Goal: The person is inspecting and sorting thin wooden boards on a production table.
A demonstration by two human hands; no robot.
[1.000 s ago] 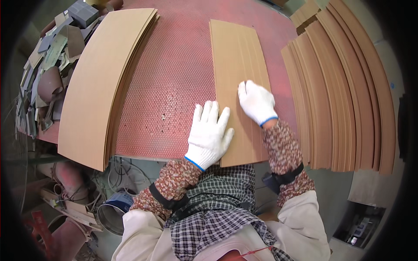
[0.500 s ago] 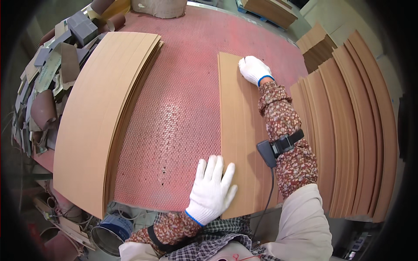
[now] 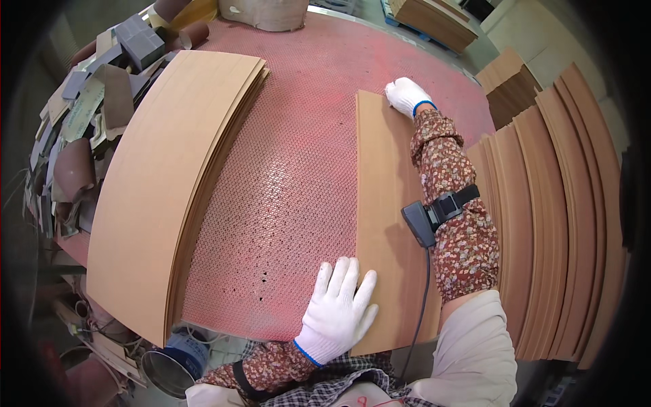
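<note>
A long tan wood-grain board (image 3: 383, 203) lies lengthwise in front of me on the red table. My right hand (image 3: 407, 96), in a white glove with a blue cuff, is at the board's far end with its fingers curled closed. Whether something is inside those fingers is hidden. At the near left edge of the same board, my gloved left hand (image 3: 338, 308) lies palm down with fingers spread, partly on the board and partly over the table. To the left is a stack of similar boards (image 3: 176, 169), several layers deep.
The red textured table (image 3: 291, 136) spans the middle. Several leaning rows of boards (image 3: 536, 224) stand at the right. Scraps and offcuts (image 3: 85, 129) are heaped at the far left. A blue bucket (image 3: 183, 356) sits below the near edge. A strapped black device (image 3: 434, 216) with a cable is on my right forearm.
My right hand has slid farther away along the board to its far end, fingers still curled. My left hand stays spread at the near edge. The whole view has shifted slightly.
</note>
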